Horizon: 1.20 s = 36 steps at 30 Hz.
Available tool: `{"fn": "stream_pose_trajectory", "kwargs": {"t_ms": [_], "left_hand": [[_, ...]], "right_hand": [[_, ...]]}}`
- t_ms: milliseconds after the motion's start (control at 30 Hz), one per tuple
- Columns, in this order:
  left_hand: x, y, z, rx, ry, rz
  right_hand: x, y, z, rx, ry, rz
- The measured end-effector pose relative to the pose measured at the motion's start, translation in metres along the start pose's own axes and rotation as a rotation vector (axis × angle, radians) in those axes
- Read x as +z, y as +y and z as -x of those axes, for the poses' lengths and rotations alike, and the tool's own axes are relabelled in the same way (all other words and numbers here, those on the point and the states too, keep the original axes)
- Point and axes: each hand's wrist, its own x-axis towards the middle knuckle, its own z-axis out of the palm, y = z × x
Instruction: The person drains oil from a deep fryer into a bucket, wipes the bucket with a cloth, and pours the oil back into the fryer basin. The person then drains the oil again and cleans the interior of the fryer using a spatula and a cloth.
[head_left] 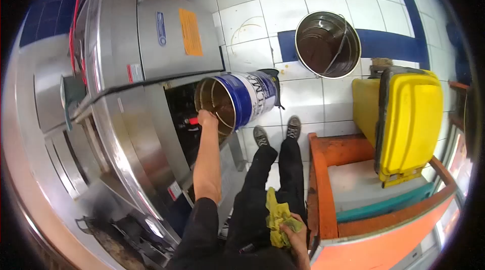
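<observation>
My left hand (207, 119) is closed at the near edge of the open mouth of a blue and white metal drum (251, 96). A small red piece, possibly a handle (193, 120), shows right beside my fingers; whether I grip it or the drum's rim is hidden. The drum appears tipped on its side, its mouth facing the open cabinet (183, 108) under the steel appliance. Brown residue marks the drum's inside. Bunched in my right hand (297, 233), low in front of my legs, is a yellow cloth (278, 218) with dark stains.
A second metal drum (328, 44) with a wire handle and dark brown contents stands on the tiled floor (303, 101). To the right are a yellow lidded bin (411, 121) and an orange-framed unit (323, 184). The steel appliance (174, 32) lines the left side.
</observation>
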Motion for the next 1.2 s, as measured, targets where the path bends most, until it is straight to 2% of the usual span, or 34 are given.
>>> {"fn": "stream_pose_trajectory", "kwargs": {"t_ms": [33,67,100,167,200,233,267,333,367,433,467,533,567,600,667,700,733,767,833,867,933,967,1033,1067,1133,1200], "left_hand": [[-0.004,-0.007,-0.014,-0.015,-0.011,-0.009],[-0.011,0.018,0.041,-0.147,-0.090,-0.128],[-0.018,0.009,0.057,-0.055,-0.039,-0.299],[-0.050,-0.005,0.128,0.812,-0.196,-0.639],[-0.072,0.007,0.179,0.690,-0.361,-0.872],[-0.095,-0.001,0.221,0.784,-0.532,-0.630],[-0.122,-0.011,0.264,1.019,-0.612,-0.555],[-0.190,0.025,0.354,0.946,-0.801,-0.488],[-0.222,0.039,0.376,1.025,-0.854,-0.483],[-0.289,0.031,0.391,0.968,-0.818,-0.476],[-0.322,0.026,0.392,0.820,-0.811,-0.439],[-0.381,-0.026,0.349,0.805,-0.783,-0.560],[-0.414,-0.041,0.325,0.559,-0.842,-0.795],[-0.450,-0.068,0.289,0.586,-0.938,-0.895],[-0.521,-0.082,0.244,0.449,-1.041,-1.363],[-0.560,-0.068,0.243,0.252,-0.933,-1.375],[-0.588,-0.104,0.208,0.287,-0.899,-1.422],[-0.632,-0.099,0.191,0.288,-0.915,-1.472],[-0.662,-0.094,0.178,0.032,-0.974,-1.207],[-0.676,-0.091,0.176,0.038,-0.967,-1.186],[-0.704,-0.095,0.177,0.110,-0.782,-0.891],[-0.715,-0.097,0.175,0.113,-0.779,-0.873],[-0.736,-0.110,0.168,-0.048,-0.640,-0.696],[-0.745,-0.119,0.170,-0.047,-0.637,-0.694],[-0.760,-0.136,0.178,0.002,-0.363,-0.567],[-0.773,-0.158,0.180,-0.079,-0.377,-0.603]], "right_hand": [[-0.002,-0.001,0.007,-0.004,0.012,0.021],[0.000,0.001,0.013,-0.012,0.007,0.010],[0.003,-0.002,0.021,-0.029,-0.007,0.006],[0.009,-0.005,0.043,-0.044,-0.036,-0.037],[0.007,0.008,0.043,-0.079,-0.033,-0.013],[0.004,0.017,0.044,-0.121,-0.028,0.007],[0.002,0.024,0.048,-0.138,-0.008,0.091],[0.009,0.026,0.069,-0.198,0.029,0.107],[0.013,0.031,0.079,-0.216,0.079,0.101],[0.010,0.055,0.087,-0.285,0.057,0.073],[0.009,0.069,0.091,-0.305,0.037,0.040],[0.010,0.089,0.108,-0.354,0.030,0.055],[0.014,0.092,0.119,-0.385,0.026,0.048],[0.016,0.094,0.135,-0.413,0.012,0.117],[0.014,0.111,0.143,-0.413,0.023,0.086],[0.012,0.119,0.133,-0.389,0.037,0.042],[-0.009,0.138,0.090,-0.583,0.043,0.132],[0.005,0.126,0.108,-0.712,0.007,0.145],[0.005,0.113,0.102,-0.834,0.073,0.254],[0.009,0.104,0.106,-0.849,0.059,0.265],[0.017,0.080,0.117,-1.063,0.153,0.514],[0.020,0.068,0.119,-1.077,0.144,0.522],[0.029,0.051,0.119,-1.223,0.242,0.760],[0.035,0.045,0.123,-1.224,0.239,0.760],[0.041,0.037,0.131,-1.169,0.302,0.953],[0.038,0.040,0.131,-1.165,0.284,0.966]]}}
